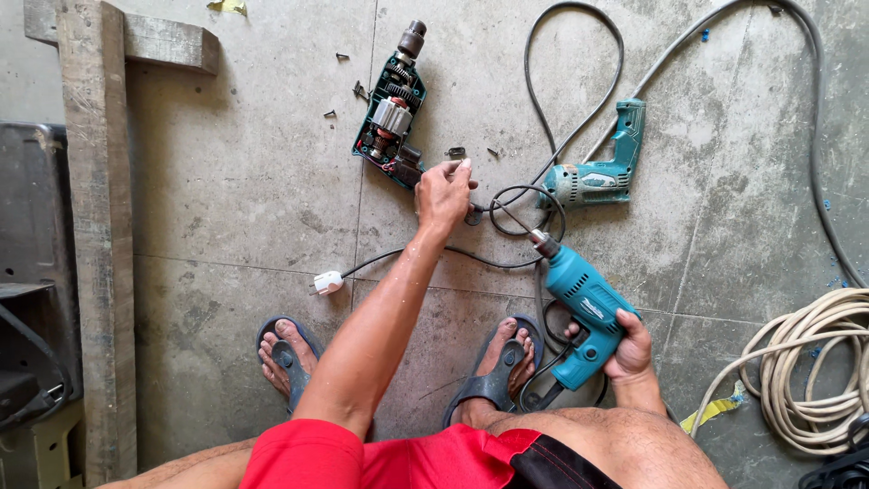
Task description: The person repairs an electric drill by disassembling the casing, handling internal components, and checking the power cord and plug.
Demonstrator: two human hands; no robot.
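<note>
Concrete floor (235,199). Three teal drills: one whole by the grey cable (605,177), one opened, motor exposed (389,122), one gripped in the right hand (629,349), fingers wrapped round its handle (584,312). Left hand (444,192) reaches out, fingertips pinching something too small to identify beside the opened drill. One white plug (328,282). Several loose screws (342,57).

We count three teal electric drills: one whole drill (584,312) in our right hand (629,349), a second whole teal drill (602,172) lying on the concrete floor (235,181), and one opened drill with its motor bared (389,118). There is one white plug (328,282) on a black cord, one coil of cream cable (815,371), two weathered wooden boards (95,226), two dark sandals (493,371), and several small dark screws (360,91) whose exact number we cannot tell.
</note>
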